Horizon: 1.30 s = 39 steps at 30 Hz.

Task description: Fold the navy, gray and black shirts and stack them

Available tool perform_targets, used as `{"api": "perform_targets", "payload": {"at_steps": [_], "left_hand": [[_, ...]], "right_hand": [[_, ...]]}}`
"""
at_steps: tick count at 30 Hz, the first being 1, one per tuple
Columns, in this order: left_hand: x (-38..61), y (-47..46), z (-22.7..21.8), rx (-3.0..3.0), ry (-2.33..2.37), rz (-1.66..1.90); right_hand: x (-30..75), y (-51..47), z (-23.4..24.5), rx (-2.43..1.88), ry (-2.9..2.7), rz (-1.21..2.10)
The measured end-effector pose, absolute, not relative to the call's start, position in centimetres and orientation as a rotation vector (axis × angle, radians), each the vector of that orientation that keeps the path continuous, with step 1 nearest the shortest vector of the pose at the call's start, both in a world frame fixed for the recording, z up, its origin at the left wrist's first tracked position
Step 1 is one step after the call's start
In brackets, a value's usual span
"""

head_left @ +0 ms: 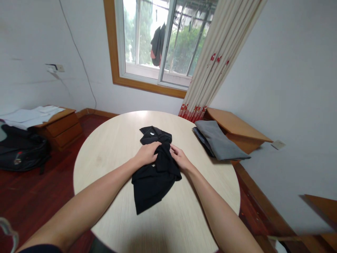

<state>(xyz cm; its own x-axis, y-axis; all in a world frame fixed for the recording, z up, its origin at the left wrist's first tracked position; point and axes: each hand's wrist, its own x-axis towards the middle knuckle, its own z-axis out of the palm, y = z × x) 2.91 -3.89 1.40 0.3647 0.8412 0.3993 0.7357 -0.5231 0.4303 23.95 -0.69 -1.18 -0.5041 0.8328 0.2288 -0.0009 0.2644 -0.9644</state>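
Observation:
A bunched black garment (155,182) lies in the middle of the round pale table (105,154), with a small white label on its far part. My left hand (149,153) grips the cloth from the left, its fingers curled over a fold. From the right, my right hand (179,157) pinches the same garment near its middle; some of its fingertips are hidden by the fabric. A loose flap of the garment spreads toward me on the tabletop.
Folded grey cloth (221,140) sits at the table's right edge, partly overhanging it. Behind it stands a wooden cabinet (237,124). A curtain (210,70) hangs by the window. On the left are a drawer unit (63,128) with papers and a black backpack (23,147).

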Motion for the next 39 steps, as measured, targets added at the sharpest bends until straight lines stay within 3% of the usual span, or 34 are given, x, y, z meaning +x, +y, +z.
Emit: {"api": "perform_targets", "payload": {"at_steps": [11, 23, 28, 33, 39], "left_hand": [[1.2, -2.7, 2.0, 2.368, 1.685, 0.916], [-5.5, -1.4, 3.4, 1.922, 2.049, 1.253], [-8.6, -0.8, 3.0, 1.689, 2.189, 1.391], [-11.3, 0.1, 2.1, 1.566, 2.233, 1.568], [-11.4, 0.3, 1.8, 1.693, 2.14, 1.567]], "right_hand": [[23.8, -2.2, 0.3, -0.874, -2.125, 0.95], [26.9, -1.0, 3.0, -1.342, -1.939, -0.008], [29.0, -0.4, 3.5, -1.423, -1.73, -0.181], [29.3, -0.2, 3.7, -1.296, -1.556, 0.039], [28.1, -3.7, 5.4, -0.875, -1.731, 1.095]]}}
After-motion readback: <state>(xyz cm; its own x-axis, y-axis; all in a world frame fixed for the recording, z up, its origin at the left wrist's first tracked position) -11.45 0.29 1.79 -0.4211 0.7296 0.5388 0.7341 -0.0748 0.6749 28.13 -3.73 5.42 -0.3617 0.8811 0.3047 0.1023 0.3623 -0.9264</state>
